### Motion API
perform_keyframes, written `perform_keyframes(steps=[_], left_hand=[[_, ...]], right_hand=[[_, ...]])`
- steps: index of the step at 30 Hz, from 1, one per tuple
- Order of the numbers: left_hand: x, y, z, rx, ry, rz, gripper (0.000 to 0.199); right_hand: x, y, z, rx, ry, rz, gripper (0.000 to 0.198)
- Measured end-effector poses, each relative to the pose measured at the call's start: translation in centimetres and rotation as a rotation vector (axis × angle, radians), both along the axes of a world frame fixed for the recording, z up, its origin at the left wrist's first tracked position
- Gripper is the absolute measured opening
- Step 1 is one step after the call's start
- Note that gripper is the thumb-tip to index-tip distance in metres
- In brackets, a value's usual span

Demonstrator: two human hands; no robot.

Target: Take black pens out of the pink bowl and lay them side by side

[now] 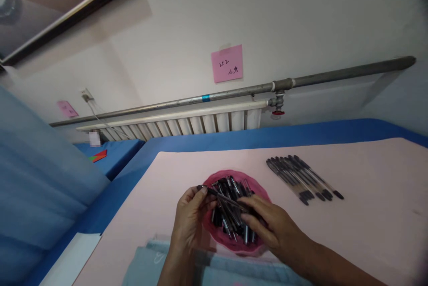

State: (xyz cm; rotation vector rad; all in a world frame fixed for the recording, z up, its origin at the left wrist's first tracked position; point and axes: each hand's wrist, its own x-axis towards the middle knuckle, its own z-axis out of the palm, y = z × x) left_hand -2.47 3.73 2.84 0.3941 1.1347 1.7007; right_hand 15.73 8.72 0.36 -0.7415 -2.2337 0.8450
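Observation:
My left hand [191, 214] pinches one end of a dark pen [222, 196] between thumb and fingers. The pen slants down to the right, where my right hand [270, 221] is closed around its other end. Both hands are just above a pink scalloped basin [230, 247], which is heaped with black and clear pen parts [227, 221]. To the right of the basin, several black-capped pens [297, 177] lie side by side in a slanted row on the pink table cover.
A pink sheet [374, 197] covers the blue table [321, 132]. Light blue cloth [147, 263] lies at the near edge, with a white sheet [72, 259] to its left. A blue curtain [40, 188] hangs at left. Behind the table are a radiator [194, 123] and a pipe [334, 74].

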Motion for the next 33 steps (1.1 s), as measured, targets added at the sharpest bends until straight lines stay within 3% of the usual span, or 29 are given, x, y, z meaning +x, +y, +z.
perform_keyframes(steps=[4,11,25,33], left_hand=[[-0.09,-0.03,-0.11,-0.004,-0.004,-0.006,0.028],[-0.01,-0.04,-0.14,0.002,0.004,-0.009,0.027],[0.03,-0.21,-0.02,-0.005,0.04,-0.024,0.027],[0.54,-0.2,-0.3,-0.013,0.161,-0.031,0.027]], right_hand=[[0.0,0.05,-0.07,0.002,-0.028,-0.048,0.013],[0.02,0.15,0.01,0.027,0.015,-0.016,0.02],[0.15,0.1,-0.07,0.033,-0.051,-0.001,0.015],[-0.21,-0.11,0.6,0.174,-0.123,0.021,0.016]])
